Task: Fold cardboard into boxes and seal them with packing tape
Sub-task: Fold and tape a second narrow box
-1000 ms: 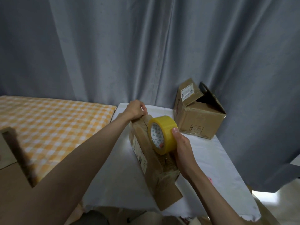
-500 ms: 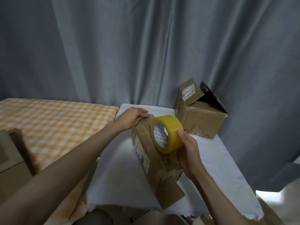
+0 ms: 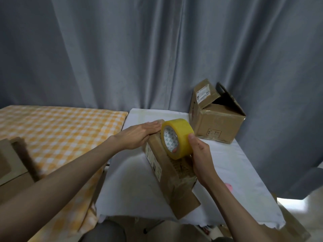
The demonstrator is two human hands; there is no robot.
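Observation:
A long narrow cardboard box (image 3: 172,179) lies on the white-covered table (image 3: 132,187), one flap sticking out toward me. My right hand (image 3: 201,154) grips a roll of yellow packing tape (image 3: 176,137), holding it upright on the box's top. My left hand (image 3: 139,135) lies with straight fingers pressed on the far end of the box top, just left of the roll. A second cardboard box (image 3: 216,119) with open flaps stands at the table's back right corner.
A grey curtain (image 3: 157,49) hangs close behind the table. An orange checked cloth (image 3: 52,130) covers a surface to the left. Flat cardboard pieces (image 3: 12,165) stand at the far left. A small pink spot (image 3: 229,186) lies on the white cover.
My left hand has flattened from a curled grip at the box's far end to straight fingers pressing on its top. The tape roll stays on the box in my right hand.

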